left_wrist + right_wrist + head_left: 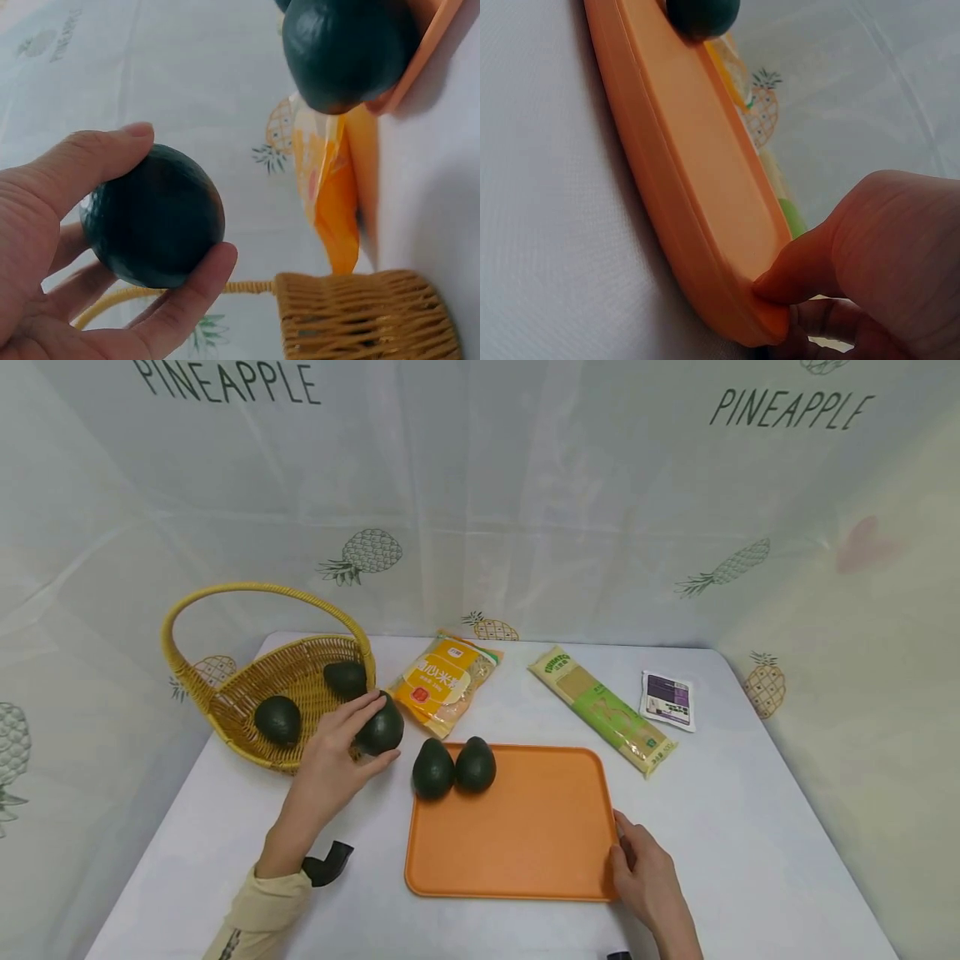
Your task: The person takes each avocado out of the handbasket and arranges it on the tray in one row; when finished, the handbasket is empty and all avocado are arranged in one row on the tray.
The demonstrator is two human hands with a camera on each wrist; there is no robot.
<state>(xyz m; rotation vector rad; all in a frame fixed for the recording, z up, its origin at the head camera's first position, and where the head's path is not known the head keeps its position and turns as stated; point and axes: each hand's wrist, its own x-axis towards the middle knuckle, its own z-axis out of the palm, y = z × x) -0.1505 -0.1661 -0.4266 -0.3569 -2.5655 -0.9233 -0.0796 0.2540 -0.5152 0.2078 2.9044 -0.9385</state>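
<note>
My left hand (330, 768) holds a dark green avocado (381, 727) between thumb and fingers, beside the basket's right rim. In the left wrist view the same avocado (161, 217) sits in the fingers, clear of the basket. Two more avocados (433, 770) lie side by side at the left back corner of the orange tray (517, 843). Another two are inside the yellow wicker basket (247, 681), one of them an avocado (278, 720) at its front. My right hand (648, 877) pinches the tray's right edge, thumb over the rim (772, 292) and fingers curled outside it.
Behind the tray lies an orange and yellow food packet (446, 683). A long green packet of noodles (603, 710) lies slanted at the back right, with a small white and purple sachet (667, 700) next to it. The basket's tall handle (262, 587) arches over it.
</note>
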